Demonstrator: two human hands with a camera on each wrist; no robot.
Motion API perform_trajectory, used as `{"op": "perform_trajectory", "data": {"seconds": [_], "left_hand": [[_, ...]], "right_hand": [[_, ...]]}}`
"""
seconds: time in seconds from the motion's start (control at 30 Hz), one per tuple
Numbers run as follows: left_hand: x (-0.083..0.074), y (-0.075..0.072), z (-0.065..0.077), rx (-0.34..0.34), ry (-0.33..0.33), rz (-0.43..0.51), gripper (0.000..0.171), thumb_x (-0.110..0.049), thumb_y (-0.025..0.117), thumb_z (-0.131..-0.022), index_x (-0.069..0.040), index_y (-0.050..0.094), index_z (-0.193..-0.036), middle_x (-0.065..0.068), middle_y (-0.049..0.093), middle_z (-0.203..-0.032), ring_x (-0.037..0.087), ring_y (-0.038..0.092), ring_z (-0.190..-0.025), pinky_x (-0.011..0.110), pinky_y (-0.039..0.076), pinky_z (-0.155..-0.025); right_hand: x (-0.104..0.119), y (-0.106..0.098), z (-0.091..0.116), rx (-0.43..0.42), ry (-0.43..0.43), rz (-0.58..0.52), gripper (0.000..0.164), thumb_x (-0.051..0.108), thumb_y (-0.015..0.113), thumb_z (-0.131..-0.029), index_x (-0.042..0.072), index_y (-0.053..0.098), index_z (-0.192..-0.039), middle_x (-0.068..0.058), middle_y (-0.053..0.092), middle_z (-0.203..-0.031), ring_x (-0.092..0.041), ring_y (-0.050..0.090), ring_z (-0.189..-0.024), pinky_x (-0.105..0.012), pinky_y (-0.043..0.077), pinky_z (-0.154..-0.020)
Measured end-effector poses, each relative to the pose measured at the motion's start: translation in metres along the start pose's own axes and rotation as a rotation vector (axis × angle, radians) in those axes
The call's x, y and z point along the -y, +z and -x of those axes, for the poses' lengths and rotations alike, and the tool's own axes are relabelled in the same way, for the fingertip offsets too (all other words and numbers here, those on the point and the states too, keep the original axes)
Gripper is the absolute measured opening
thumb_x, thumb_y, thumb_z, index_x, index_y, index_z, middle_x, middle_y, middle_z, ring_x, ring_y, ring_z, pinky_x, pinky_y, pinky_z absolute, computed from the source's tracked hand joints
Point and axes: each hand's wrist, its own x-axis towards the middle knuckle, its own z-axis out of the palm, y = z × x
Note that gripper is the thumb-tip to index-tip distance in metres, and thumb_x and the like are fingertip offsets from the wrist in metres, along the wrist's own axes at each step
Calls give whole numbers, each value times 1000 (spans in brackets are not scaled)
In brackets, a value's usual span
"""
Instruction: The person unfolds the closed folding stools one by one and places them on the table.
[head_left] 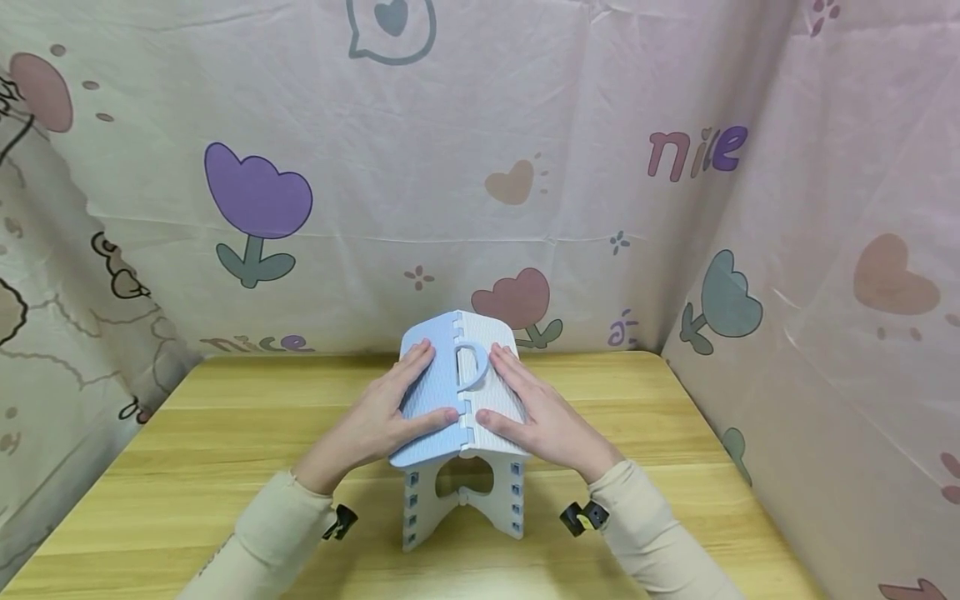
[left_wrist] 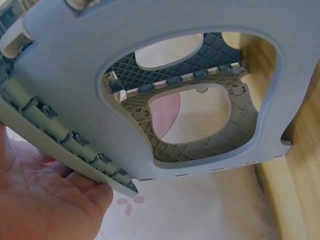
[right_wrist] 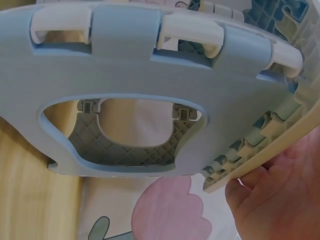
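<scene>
A folding step stool stands on the table, its top bent along the middle into a roof shape. Its light blue half [head_left: 442, 379] slopes to the left and its white half [head_left: 485, 327] to the right. At the ridge sits a blue loop handle [head_left: 484, 365]. My left hand [head_left: 378, 425] rests flat on the blue half, fingers extended, while my right hand [head_left: 547, 425] lies likewise on the white half. Below, the folding legs stand on the tabletop; the left wrist view shows a blue leg panel [left_wrist: 75, 85] with a large opening. Part of each palm is hidden by the top's edges.
The wooden table [head_left: 262, 442] reaches out on both sides of the stool. A printed cloth [head_left: 390, 150] hangs behind the table and along its sides. Small black devices are strapped at both wrists.
</scene>
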Motion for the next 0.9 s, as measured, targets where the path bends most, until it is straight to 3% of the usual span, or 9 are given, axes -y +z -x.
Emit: {"op": "perform_trajectory", "data": {"seconds": [0.57, 0.9], "left_hand": [[-7, -8, -5, 81, -14, -90, 102, -57, 80, -91, 1, 39, -164, 18, 28, -177, 43, 26, -164, 66, 28, -132], [-8, -9, -7, 94, -2, -102, 103, -60, 79, -91, 1, 39, -164, 19, 28, -177, 43, 26, -164, 65, 28, -132]], "right_hand": [[7, -8, -4, 85, 46, 111, 95, 63, 65, -99, 16, 26, -172, 0, 16, -182, -23, 14, -169, -55, 22, -136], [8, -8, -3, 70, 55, 120, 95, 63, 66, -99, 16, 27, -172, 0, 17, -182, -23, 15, -169, -55, 22, -136]]}}
